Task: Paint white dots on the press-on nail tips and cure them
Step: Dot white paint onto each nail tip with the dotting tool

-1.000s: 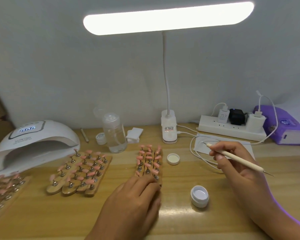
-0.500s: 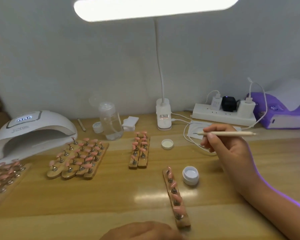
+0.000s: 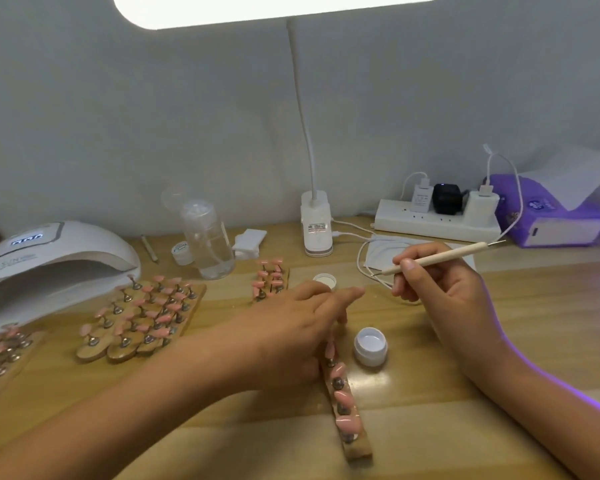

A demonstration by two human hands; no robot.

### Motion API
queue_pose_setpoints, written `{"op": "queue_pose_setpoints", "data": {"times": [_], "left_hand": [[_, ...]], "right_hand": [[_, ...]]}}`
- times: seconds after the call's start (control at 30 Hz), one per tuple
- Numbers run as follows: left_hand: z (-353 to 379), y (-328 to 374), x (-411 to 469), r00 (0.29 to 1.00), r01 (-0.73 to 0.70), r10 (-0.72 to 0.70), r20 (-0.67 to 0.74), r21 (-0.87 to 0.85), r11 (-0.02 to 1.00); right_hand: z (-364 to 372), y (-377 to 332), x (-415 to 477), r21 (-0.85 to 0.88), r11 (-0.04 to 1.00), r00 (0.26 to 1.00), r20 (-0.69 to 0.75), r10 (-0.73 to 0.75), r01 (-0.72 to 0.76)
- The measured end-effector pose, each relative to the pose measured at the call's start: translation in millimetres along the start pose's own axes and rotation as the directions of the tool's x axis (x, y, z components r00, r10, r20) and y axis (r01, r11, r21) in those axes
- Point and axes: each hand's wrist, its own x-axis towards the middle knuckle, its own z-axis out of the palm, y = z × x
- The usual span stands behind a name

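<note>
The left hand point(image 3: 302, 327) comes in from 7 o'clock with its fingers stretched nearly straight toward 1 o'clock. It lies over the far end of a wooden holder strip point(image 3: 357, 451); the thumb is hidden, so whether it grips the strip cannot be told. The strip runs from under that palm toward 5 o'clock, with pink nail tips point(image 3: 343, 398) on metal pegs along it. Just beside the strip's far end, at its 3 o'clock, stands an open pot of white gel point(image 3: 370, 346). Its lid point(image 3: 327, 279) lies at 12 o'clock from the left knuckles, partly covered by the fingers. The right hand point(image 3: 444, 292), entering from 4 o'clock, pinches a dotting tool point(image 3: 444, 256) between thumb and fingertips, held above the table point(image 3: 541, 327) with its upper metal tip aimed at 2 o'clock. Far out at 9 o'clock sits the curing lamp point(image 3: 49, 258), and a cluster of loaded holders point(image 3: 142, 317) lies between it and the left hand. A clear pump bottle point(image 3: 208, 240), the desk lamp's clip base point(image 3: 316, 230) and a power strip point(image 3: 437, 221) line the wall.
</note>
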Motion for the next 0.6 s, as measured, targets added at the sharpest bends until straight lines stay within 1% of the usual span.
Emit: {"op": "queue_pose_setpoints", "data": {"times": [0.07,0.1,0.2,0.27,0.33,0.47,0.6], "left_hand": [[-3.2,-5.4,-0.6,0.997,-0.022,0.024,0.067,-0.038,0.999],[-4.1,-6.7,-3.3,0.995,-0.038,0.041,0.091,-0.029,0.999],[-3.1,-7.4,-18.4,0.997,-0.010,0.014,0.075,-0.054,0.999],[-0.5,-6.6,-32.1,0.999,-0.036,0.038,0.032,-0.049,0.998],[0.0,-5.7,-45.3,0.998,-0.050,0.050,0.022,-0.032,0.998],[-6.6,-0.4,-68.1,0.996,0.059,-0.056,0.072,-0.046,0.997],[-8.8,17.1,-104.8,0.975,0.215,-0.212,0.064,-0.048,0.975]], "right_hand": [[-0.8,1.6,0.9,-0.007,1.000,1.000,0.000,0.003,-0.003],[-0.8,2.2,1.0,-0.008,1.000,1.000,0.002,0.004,-0.004],[0.0,3.1,1.1,-0.011,1.000,1.000,0.018,-0.001,0.002],[0.9,3.5,1.5,-0.009,1.000,1.000,0.020,-0.001,0.001],[1.1,3.0,1.7,-0.009,1.000,1.000,0.018,0.002,-0.002],[1.0,0.9,0.8,-0.018,1.000,1.000,0.008,0.007,-0.006],[2.1,0.8,0.5,-0.031,0.999,1.000,-0.001,0.021,-0.021]]}}
